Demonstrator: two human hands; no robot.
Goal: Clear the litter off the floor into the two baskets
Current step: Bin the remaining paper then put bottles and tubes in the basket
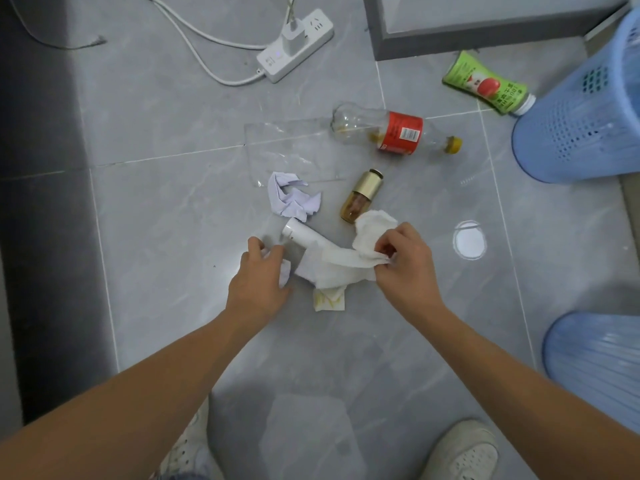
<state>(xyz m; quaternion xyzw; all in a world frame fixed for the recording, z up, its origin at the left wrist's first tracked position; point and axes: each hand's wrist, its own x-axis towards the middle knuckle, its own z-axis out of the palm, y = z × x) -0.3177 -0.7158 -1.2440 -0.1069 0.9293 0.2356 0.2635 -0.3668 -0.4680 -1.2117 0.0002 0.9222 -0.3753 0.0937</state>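
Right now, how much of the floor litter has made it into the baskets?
Nothing visibly done: the baskets' insides are hidden. In hand: the right hand pinches a white tissue; the left hand grips a small scrap. Left: the red-label bottle, green bottle, gold vial, white tube, crumpled paper, clear bag.

Floor is big glossy grey marble-look tiles (166, 216) with pale grout lines. Dark grey strip (38, 202) down the left, maybe a baseboard. White power strip (298, 46) plus cables up top, and a grey frame (485, 39) top right.
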